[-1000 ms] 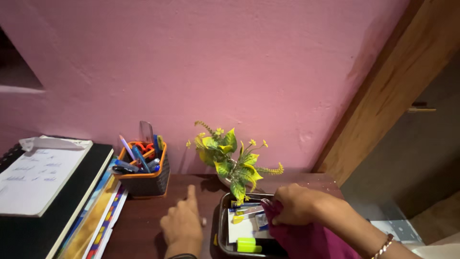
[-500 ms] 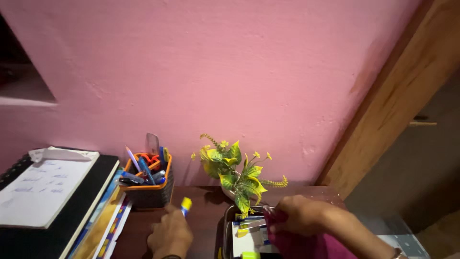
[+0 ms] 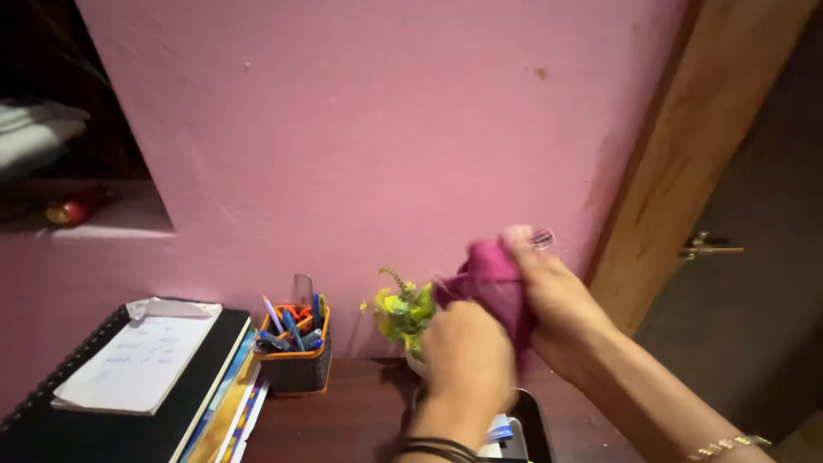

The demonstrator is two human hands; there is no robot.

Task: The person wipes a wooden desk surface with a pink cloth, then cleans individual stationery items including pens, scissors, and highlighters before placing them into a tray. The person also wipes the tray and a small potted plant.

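Note:
Both my hands are raised in front of the pink wall, meeting at a magenta cloth (image 3: 487, 276). My right hand (image 3: 561, 300) grips the bunched cloth from the right, and a small clear thing (image 3: 543, 237) shows at its fingertips. My left hand (image 3: 467, 358) shows its back to me, with its fingers curled into the cloth's lower edge. Whatever lies inside them is hidden. Behind the hands stands a small yellow-green artificial plant (image 3: 399, 310), partly covered.
An orange and black pen holder (image 3: 296, 364) full of pens stands left of the plant on the dark wooden desk (image 3: 343, 420). A black spiral notebook (image 3: 103, 420) with a white pad sits far left. A black tray (image 3: 533, 424) lies below my hands. A wooden door frame (image 3: 677, 171) rises at right.
My right hand lifted the cloth out of the tray to chest height. My left hand, which held a small yellow and blue item, rose from the desk to meet it. The view tilted up.

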